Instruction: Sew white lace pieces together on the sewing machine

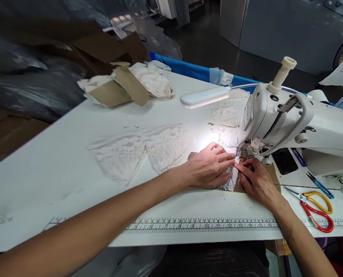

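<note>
My left hand (208, 166) lies flat, fingers stretched out, pressing a strip of white lace (228, 183) onto the table just left of the needle of a white sewing machine (278, 115). My right hand (259, 182) rests on the lace and a brown card beneath it, fingers together, fingertips right in front of the presser foot (242, 153). The two hands' fingertips almost touch. The lace runs on behind the needle (225, 115).
Loose lace pieces (142, 150) lie to the left. A heap of lace and brown card (125, 84) sits at the back. Scissors with red and yellow handles (315, 206), blue snips (320, 184) and a printed ruler (206, 225) mark the front edge. A white lamp (204, 96) shines down.
</note>
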A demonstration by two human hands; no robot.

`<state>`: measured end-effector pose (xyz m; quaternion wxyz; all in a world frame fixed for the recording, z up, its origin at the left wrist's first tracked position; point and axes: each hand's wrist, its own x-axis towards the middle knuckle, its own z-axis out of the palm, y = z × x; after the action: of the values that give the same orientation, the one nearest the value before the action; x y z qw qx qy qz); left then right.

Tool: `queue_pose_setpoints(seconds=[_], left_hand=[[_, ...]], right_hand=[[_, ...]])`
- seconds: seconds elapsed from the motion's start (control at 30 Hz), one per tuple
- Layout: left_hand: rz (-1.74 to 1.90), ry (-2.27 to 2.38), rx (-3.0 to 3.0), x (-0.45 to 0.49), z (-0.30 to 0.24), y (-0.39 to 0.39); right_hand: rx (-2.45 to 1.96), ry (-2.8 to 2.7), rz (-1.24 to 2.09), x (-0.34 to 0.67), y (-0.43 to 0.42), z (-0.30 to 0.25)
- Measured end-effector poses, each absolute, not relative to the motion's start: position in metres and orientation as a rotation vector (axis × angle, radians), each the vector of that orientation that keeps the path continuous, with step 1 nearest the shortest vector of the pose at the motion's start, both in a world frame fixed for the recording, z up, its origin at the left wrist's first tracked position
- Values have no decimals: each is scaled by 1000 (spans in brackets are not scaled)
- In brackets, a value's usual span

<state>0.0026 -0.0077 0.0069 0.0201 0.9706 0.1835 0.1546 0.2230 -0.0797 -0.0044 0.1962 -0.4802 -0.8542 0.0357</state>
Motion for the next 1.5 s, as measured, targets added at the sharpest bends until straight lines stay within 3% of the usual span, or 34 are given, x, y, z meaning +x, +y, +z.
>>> queue_pose_setpoints(seconds=[0.33,1.0,1.13,1.3,1.5], left_hand=[[319,723,3084,8,16,-8],[659,857,2983,0,5,1],[808,730,2961,-2,11,0],[737,380,2940,2,7,-3],[732,454,2857,3,-2,-2]], right_hand=[[-1432,-2434,53,219,-78,-2],[-1437,-2075,364,235,-77,-3],[-1432,-2044,312,234,-77,-4],[-1445,-2033,317,232,-76,-7],[-1438,-2036,394,231,-80,-1]])
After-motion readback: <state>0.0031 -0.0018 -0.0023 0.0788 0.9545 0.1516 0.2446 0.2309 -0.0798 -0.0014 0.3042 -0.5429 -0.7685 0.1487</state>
